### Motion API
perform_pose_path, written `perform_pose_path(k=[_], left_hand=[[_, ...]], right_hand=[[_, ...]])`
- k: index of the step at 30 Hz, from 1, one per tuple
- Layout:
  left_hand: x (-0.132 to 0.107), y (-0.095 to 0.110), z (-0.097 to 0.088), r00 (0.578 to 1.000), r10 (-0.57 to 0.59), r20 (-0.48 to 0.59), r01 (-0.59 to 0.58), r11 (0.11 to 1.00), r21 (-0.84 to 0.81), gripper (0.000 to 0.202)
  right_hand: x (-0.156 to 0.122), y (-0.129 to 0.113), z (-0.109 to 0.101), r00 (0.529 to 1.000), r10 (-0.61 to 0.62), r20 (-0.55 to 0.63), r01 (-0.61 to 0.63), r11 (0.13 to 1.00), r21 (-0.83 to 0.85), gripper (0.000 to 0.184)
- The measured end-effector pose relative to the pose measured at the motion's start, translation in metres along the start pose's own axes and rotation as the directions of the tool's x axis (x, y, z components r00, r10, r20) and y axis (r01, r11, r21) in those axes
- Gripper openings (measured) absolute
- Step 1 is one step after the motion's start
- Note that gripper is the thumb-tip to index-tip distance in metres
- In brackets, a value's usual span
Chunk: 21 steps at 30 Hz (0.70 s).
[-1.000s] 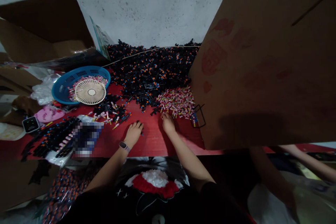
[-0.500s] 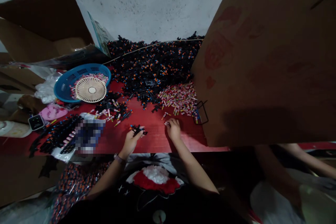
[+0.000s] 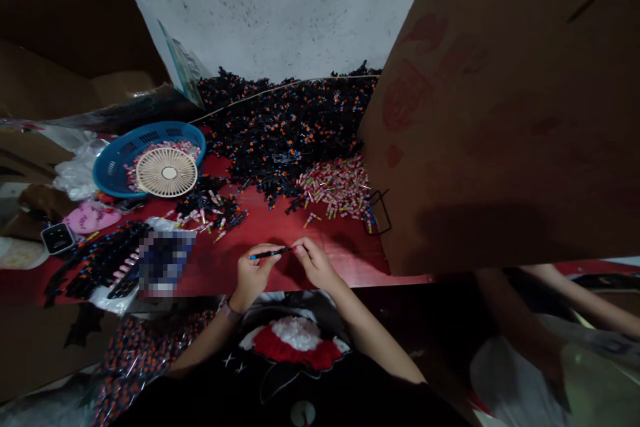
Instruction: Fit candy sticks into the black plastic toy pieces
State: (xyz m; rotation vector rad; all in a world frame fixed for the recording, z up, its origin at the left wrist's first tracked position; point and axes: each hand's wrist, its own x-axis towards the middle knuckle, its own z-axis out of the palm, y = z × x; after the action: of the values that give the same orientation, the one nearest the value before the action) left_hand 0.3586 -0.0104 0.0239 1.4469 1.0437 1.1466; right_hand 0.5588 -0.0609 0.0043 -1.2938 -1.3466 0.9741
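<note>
My left hand (image 3: pixel 254 275) is closed around a slim black plastic piece (image 3: pixel 267 254) with a blue tip, held almost level above the red table. My right hand (image 3: pixel 316 263) pinches a small reddish piece (image 3: pixel 294 249) at the right end of the black one. The fingertips hide most of that small piece. Both hands are close together near the table's front edge. Behind them lie a heap of small pink and yellow pieces (image 3: pixel 337 185) and a large pile of black pieces (image 3: pixel 280 127) with orange and blue tips.
A blue basket (image 3: pixel 111 180) with a cream round fan (image 3: pixel 167 173) stands at left. Near it are a smartwatch (image 3: pixel 58 238) and a pink pouch (image 3: pixel 93 217). A large cardboard box (image 3: pixel 500 147) blocks the right side; a co-worker's arm (image 3: pixel 580 293) shows below it.
My right hand has moved left and toward me, from beside the pink heap to my left hand. The black piece has been turned, its blue tip now pointing left.
</note>
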Motion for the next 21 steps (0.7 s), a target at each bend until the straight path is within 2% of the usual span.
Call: perform_pose_path(k=[4, 7, 11, 16, 18, 21], left_hand=[[-0.003, 0.011, -0.001, 1.000, 0.020, -0.005, -0.020, 1.000, 0.020, 0.008], [-0.004, 0.019, -0.001, 0.999, 0.023, 0.027, -0.023, 1.000, 0.018, 0.006], [-0.003, 0.027, -0.005, 0.995, 0.050, 0.090, -0.055, 0.997, 0.062, 0.015], [-0.005, 0.035, -0.020, 0.965, 0.120, 0.233, -0.136, 0.989, 0.052, 0.019], [-0.009, 0.033, -0.022, 0.951, 0.132, 0.278, -0.145, 0.989, 0.026, 0.021], [-0.012, 0.016, -0.016, 0.968, 0.090, 0.235, -0.094, 0.996, 0.006, 0.014]], right_hand=[[-0.007, -0.008, 0.000, 1.000, 0.007, -0.025, -0.006, 1.000, 0.022, 0.051], [-0.009, -0.012, -0.003, 1.000, 0.023, 0.018, -0.024, 0.998, 0.058, 0.054], [-0.007, -0.014, -0.004, 0.987, 0.039, 0.156, -0.059, 0.990, 0.125, 0.060], [-0.012, -0.014, 0.001, 0.984, 0.069, 0.165, -0.103, 0.973, 0.205, 0.070], [-0.016, -0.012, 0.008, 0.988, 0.066, 0.139, -0.095, 0.972, 0.214, 0.070], [-0.016, 0.000, 0.020, 0.994, 0.076, 0.080, -0.090, 0.977, 0.193, 0.068]])
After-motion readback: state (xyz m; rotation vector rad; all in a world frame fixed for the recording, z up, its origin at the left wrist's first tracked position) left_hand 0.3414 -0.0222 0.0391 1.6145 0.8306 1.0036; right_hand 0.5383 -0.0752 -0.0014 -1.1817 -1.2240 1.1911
